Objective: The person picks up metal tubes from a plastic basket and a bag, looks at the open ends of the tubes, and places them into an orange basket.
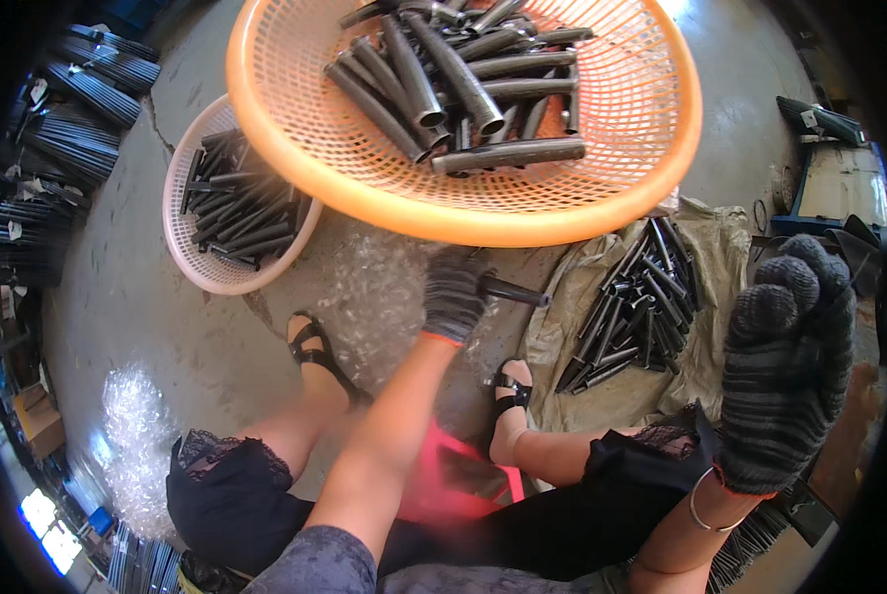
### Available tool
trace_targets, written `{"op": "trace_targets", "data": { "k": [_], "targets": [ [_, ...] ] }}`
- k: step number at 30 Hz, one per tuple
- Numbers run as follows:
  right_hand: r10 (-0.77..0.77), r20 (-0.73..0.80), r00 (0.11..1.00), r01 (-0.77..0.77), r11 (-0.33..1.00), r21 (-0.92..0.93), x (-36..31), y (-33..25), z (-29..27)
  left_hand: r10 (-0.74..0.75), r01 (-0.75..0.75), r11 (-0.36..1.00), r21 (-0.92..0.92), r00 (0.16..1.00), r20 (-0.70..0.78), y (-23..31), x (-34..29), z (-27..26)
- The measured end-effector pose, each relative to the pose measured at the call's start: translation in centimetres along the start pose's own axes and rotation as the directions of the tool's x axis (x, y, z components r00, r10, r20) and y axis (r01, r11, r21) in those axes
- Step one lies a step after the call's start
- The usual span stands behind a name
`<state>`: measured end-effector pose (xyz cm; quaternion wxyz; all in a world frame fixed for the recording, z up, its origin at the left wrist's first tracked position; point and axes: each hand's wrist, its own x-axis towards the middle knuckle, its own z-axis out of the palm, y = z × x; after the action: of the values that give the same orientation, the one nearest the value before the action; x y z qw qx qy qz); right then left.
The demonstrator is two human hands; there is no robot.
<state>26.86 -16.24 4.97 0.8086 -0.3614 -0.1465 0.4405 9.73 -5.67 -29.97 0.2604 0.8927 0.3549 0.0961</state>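
My left hand [453, 295], in a grey and black striped knit glove with an orange cuff, is closed around a short dark metal tube [516, 290], just below the near rim of an orange basket. The tube's free end points right. Raised close at the right is my right hand [788, 366], in a matching glove, its fingers upward and loosely bent; nothing shows in it. Several dark tubes [508, 155] lie in the large orange basket [463, 225]. Between my hands a pile of similar tubes [651, 297] rests on a tan woven sack [726, 252].
A pale pink basket [174, 213] of dark tubes stands on the floor at left. Clear plastic wrap [137, 445] lies nearer me. Bundled long rods [77, 139] line the left edge. A red stool [453, 475] is between my legs. A blue-edged bench [839, 188] stands far right.
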Motion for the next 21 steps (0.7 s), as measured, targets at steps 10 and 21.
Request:
{"op": "trace_targets", "data": {
  "k": [10, 21],
  "targets": [
    [-0.038, 0.076, 0.996, 0.038, 0.999, 0.000, -0.1, -0.5, -1.0, -0.201, -0.004, 0.907, 0.422, 0.875, 0.440, 3.7, 6.6, 5.2],
    [-0.055, 0.014, 0.998, 0.053, 0.991, 0.120, 0.9, 0.9, 0.0, -0.271, 0.259, 0.460, -0.849, 0.952, 0.144, 9.8, -3.4, -9.3]
  ]
}}
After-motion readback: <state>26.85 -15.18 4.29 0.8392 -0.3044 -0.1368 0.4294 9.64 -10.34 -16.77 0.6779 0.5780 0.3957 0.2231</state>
